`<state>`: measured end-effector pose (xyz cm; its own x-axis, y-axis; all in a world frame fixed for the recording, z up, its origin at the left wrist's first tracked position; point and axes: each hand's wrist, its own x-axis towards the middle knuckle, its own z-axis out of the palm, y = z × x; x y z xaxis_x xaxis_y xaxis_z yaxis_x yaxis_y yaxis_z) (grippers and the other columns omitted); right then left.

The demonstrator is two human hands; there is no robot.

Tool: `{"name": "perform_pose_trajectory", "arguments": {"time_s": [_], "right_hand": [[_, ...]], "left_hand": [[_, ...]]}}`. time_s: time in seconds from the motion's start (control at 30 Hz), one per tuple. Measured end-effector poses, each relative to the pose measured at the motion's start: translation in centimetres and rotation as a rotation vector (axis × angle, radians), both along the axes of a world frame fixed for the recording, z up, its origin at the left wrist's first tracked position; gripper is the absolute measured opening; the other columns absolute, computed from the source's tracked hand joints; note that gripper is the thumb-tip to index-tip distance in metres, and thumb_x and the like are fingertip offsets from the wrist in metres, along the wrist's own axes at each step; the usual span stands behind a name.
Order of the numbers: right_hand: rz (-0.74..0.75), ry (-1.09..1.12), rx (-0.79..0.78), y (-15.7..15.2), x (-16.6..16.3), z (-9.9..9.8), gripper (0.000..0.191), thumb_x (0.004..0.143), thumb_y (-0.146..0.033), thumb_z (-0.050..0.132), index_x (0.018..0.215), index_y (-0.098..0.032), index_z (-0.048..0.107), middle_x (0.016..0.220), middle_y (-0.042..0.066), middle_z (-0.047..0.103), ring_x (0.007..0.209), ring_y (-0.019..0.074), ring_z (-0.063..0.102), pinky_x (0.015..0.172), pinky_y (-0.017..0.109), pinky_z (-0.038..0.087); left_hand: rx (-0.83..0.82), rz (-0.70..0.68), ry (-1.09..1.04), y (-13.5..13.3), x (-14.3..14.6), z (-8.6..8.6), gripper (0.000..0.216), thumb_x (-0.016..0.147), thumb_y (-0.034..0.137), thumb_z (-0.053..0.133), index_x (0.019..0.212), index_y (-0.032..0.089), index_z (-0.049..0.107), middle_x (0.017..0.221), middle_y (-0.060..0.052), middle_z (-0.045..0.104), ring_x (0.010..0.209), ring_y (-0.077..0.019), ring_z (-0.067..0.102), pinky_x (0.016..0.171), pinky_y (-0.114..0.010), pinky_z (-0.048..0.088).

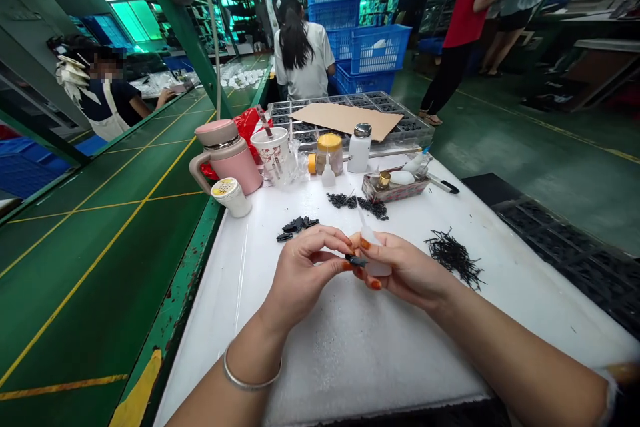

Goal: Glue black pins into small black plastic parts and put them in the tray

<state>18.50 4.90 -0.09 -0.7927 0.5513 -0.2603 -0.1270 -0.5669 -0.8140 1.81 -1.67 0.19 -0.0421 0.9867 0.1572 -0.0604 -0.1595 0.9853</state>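
Left hand (305, 273) pinches small black part (356, 260) tight, just beside nozzle of white squeeze bottle (375, 253), held closed-fingered in right hand (410, 270). Risk: hard squeeze over-dispenses; loose pinch drops part onto white bench (350, 347)

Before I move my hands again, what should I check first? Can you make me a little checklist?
1. Left hand pinching the small black piece: ok.
2. Right hand holding the white squeeze bottle: ok.
3. What is inside the bottle: cannot tell.
4. Pile of thin black bits lying apart from the right hand: ok.
5. Pink flask standing upright, away from both hands: ok.
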Motion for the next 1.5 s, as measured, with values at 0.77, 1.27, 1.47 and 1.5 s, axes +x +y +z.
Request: {"name": "perform_pose_trajectory", "arguments": {"time_s": [0.77,1.27,1.47,1.5], "right_hand": [[-0.392,-0.252,0.681,-0.44,0.20,0.15,0.030,0.072,-0.044,0.075,0.068,-0.016,0.064,0.059,0.000,0.058,0.056,0.0118,0.050,0.054,0.024,0.041],[-0.305,-0.343,0.764,-0.08,0.56,0.25,0.027,0.075,-0.041,0.072,0.070,-0.015,0.069,0.060,0.001,0.061,0.057,0.0127,0.053,0.054,0.025,0.041],[-0.247,-0.385,0.802,-0.22,0.36,0.32,0.023,0.078,-0.034,0.067,0.067,-0.014,0.067,0.058,0.000,0.060,0.056,0.0121,0.052,0.055,0.024,0.040],[-0.256,-0.394,0.825,-0.33,0.34,0.39,0.021,0.079,-0.032,0.066,0.067,-0.015,0.067,0.058,0.000,0.060,0.057,0.0119,0.051,0.055,0.024,0.039]], "left_hand": [[-0.342,-0.067,-0.137,0.23,0.30,-0.15,0.022,0.072,0.028,0.075,0.077,0.009,0.066,0.072,-0.008,0.067,0.065,-0.0134,0.062,0.061,-0.021,0.051],[-0.374,-0.062,-0.062,0.27,0.06,0.08,0.020,0.070,0.027,0.075,0.071,0.009,0.067,0.066,-0.007,0.065,0.061,-0.0117,0.060,0.058,-0.019,0.049],[-0.377,-0.050,0.006,0.20,0.25,-0.05,0.018,0.069,0.025,0.074,0.069,0.009,0.067,0.066,-0.008,0.065,0.060,-0.0124,0.059,0.057,-0.020,0.048],[-0.372,-0.041,0.029,0.19,0.25,-0.09,0.018,0.069,0.026,0.074,0.070,0.009,0.067,0.066,-0.008,0.065,0.060,-0.0125,0.059,0.057,-0.020,0.048]]}}
